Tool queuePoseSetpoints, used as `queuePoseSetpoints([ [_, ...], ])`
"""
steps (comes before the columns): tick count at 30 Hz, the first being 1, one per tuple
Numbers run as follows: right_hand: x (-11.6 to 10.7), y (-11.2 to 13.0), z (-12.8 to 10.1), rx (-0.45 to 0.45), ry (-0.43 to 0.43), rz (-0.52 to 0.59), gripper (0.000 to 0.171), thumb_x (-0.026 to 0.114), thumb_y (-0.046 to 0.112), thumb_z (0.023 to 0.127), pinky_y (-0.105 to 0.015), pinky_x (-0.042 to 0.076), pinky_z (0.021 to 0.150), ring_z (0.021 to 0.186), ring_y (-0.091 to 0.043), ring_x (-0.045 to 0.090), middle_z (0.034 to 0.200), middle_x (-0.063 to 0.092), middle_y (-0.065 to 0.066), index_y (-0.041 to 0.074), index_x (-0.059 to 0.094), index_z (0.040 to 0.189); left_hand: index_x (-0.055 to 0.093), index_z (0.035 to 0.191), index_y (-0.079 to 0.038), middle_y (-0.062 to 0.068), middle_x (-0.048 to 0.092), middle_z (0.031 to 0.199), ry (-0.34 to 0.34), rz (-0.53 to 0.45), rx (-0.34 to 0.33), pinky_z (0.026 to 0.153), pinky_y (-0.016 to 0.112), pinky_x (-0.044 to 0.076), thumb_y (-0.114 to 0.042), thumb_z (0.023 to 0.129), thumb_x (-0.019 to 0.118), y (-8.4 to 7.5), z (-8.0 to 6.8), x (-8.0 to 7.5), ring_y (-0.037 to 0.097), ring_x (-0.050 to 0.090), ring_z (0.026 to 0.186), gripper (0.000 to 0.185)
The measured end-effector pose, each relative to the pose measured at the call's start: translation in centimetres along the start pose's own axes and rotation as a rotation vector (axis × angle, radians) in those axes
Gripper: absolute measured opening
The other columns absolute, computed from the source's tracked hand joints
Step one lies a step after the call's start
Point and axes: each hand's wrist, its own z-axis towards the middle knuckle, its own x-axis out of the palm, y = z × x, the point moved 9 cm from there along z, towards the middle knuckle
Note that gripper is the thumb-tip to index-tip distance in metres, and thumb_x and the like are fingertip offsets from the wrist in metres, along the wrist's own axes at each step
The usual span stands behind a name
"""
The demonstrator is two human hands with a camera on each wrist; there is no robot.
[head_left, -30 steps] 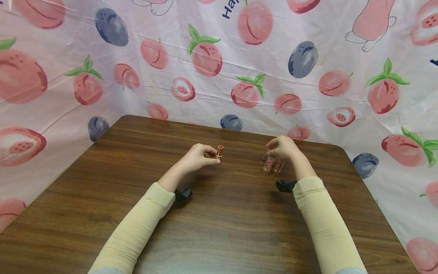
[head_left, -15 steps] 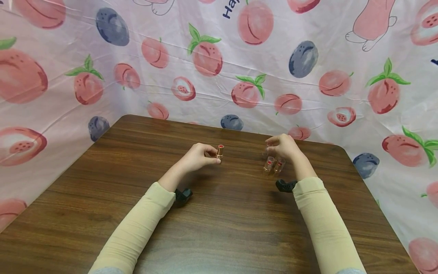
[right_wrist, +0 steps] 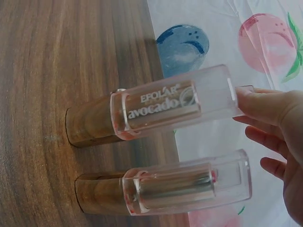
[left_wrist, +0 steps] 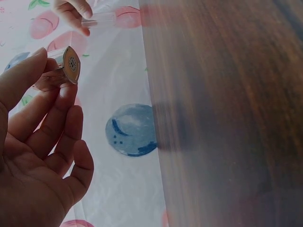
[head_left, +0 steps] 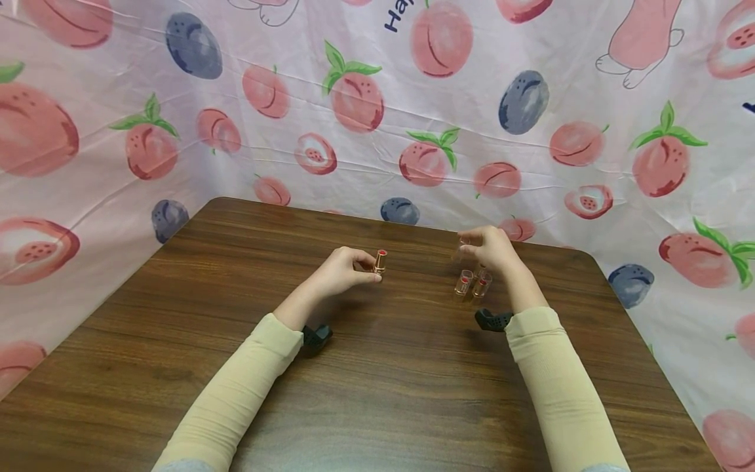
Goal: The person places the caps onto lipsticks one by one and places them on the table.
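My left hand (head_left: pixel 367 270) pinches an uncapped gold lipstick (head_left: pixel 379 261) with a red tip, held upright just above the brown table (head_left: pixel 377 380). In the left wrist view its round base (left_wrist: pixel 70 66) sits between thumb and fingers. Two gold lipsticks with clear caps (head_left: pixel 463 283) (head_left: pixel 482 284) stand side by side on the table under my right hand (head_left: pixel 472 242). That hand pinches a loose clear cap (head_left: pixel 461 247), also seen far off in the left wrist view (left_wrist: pixel 98 20). The right wrist view shows both capped lipsticks (right_wrist: pixel 156 106) (right_wrist: pixel 165 187) close up, the upper one marked "avocado".
A pink cloth printed with peaches and blueberries (head_left: pixel 413 98) rises as a wall behind and at both sides of the table. Black wrist cameras (head_left: pixel 315 337) (head_left: pixel 493 320) sit under the cream sleeves. Bare wood runs from the hands to the near edge.
My right hand has lifted slightly up and back from the two standing lipsticks, carrying the clear cap. The left hand with its lipstick has hardly moved.
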Motion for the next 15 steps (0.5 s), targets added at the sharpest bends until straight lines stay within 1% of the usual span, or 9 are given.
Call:
queuePoseSetpoints([
  [8,-0.9,0.9,-0.2,-0.040,-0.051,0.025,0.035,0.071,0.011,0.087,-0.047,0.035,0.101,0.115,-0.033,0.054,0.107,0.067,-0.016,0.000,0.066,0.120,0.072,0.101,-0.003,0.004,0.067,0.091,-0.004,0.001,0.015,0.066,0.031,0.049,-0.017,0.083,0.076,-0.2,0.0,0.0,0.017,0.062,0.078,0.023],
  [15,-1.7,1.4,-0.6,-0.029,-0.094,0.086,0.036,0.072,0.010,0.086,-0.047,0.040,0.092,0.109,-0.033,0.056,0.104,0.066,-0.015,0.002,0.063,0.120,0.072,0.099,-0.004,0.003,0.067,0.090,-0.007,0.009,0.024,0.066,0.031,0.049,-0.018,0.082,0.078,-0.3,0.1,0.1,0.018,0.062,0.077,0.023],
])
